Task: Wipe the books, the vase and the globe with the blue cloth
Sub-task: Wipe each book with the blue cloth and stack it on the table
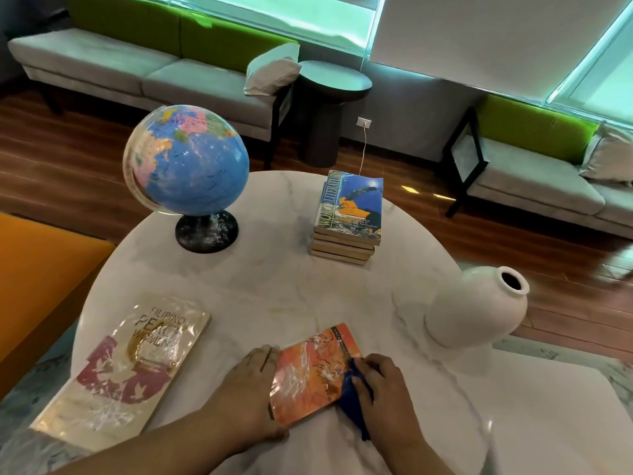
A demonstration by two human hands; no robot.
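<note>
My right hand gripped the blue cloth, fingers curled, pressing it on the orange book at the table's 6 o'clock. My left hand lay against the book's 9 o'clock edge, fingers apparently straight. Globe stood at 10, vase at 4.

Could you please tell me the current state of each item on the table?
Orange book: closed, flat, smeared white, steadied by the left hand.
Blue cloth: bunched, gripped by the right hand on that book's right edge.
Large book: closed, flat, smeared.
Book stack: closed, piled.
Globe: upright on its stand.
Vase: upright.
</note>
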